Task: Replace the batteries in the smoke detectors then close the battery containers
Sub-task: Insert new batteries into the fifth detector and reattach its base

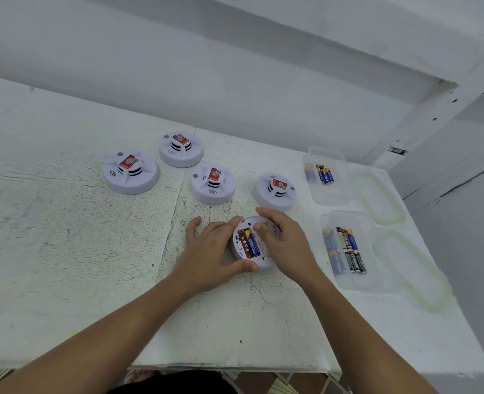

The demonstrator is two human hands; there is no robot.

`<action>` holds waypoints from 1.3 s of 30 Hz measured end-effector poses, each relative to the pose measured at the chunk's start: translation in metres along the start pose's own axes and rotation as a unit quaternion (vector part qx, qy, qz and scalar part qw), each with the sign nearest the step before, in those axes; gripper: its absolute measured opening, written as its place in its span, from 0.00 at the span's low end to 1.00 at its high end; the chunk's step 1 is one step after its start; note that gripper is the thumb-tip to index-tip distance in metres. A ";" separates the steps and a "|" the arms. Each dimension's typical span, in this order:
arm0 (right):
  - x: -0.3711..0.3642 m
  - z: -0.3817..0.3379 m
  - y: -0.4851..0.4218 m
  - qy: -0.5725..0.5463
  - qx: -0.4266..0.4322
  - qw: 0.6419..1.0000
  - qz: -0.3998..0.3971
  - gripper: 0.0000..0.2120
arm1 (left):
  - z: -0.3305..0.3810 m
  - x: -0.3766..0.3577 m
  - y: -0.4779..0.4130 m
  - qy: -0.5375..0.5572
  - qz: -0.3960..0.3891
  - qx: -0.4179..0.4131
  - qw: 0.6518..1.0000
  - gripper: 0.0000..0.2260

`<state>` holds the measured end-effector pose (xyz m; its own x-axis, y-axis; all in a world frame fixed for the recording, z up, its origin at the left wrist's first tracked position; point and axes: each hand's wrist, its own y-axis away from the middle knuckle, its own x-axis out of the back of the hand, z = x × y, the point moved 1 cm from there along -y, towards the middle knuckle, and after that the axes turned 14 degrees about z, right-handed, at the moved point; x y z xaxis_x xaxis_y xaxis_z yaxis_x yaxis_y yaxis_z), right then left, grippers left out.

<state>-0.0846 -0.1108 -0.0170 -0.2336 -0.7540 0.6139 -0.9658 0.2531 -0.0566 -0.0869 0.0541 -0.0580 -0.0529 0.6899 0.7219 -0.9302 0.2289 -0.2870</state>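
The left hand (212, 251) grips the rim of an upturned smoke detector (263, 262) near the tabletop's (79, 251) front edge, thumb under its near side. The right hand (286, 240) curls its fingers (259, 227) down onto the batteries (249, 243) in the open compartment; I cannot tell whether they pinch one or only press. A cell seated crooked or reversed would probably keep the cover from closing, and a hard push could make the detector slip. To the right, two clear tubs (360, 280) hold spare batteries (348, 248), easy to mix old with new. Beyond stand four more detectors (213, 183). The tabletop is scuffed white, against a plain white wall (235, 81).
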 end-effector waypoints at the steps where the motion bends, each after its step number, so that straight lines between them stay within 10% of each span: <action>1: 0.003 0.001 0.001 -0.010 0.000 1.000 0.021 0.14 | 0.000 0.001 0.000 0.001 -0.001 0.001 1.000 0.48; 9: 0.021 0.026 0.002 0.125 0.011 0.981 0.150 0.11 | 0.001 0.003 -0.001 0.015 -0.003 0.009 1.000 0.48; 27: 0.027 0.035 0.016 0.337 0.090 0.932 0.095 0.10 | 0.002 0.008 0.001 0.088 -0.004 0.017 0.996 0.50; 39: 0.047 0.023 0.007 -0.059 -0.119 0.991 0.033 0.08 | -0.001 0.005 0.002 0.095 0.007 0.010 0.995 0.47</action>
<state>-0.1054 -0.1582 -0.0065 -0.3195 -0.7930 0.5187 -0.8976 0.4287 0.1025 -0.0885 0.0589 -0.0557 0.0024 0.8113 0.5847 -0.9368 0.2063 -0.2825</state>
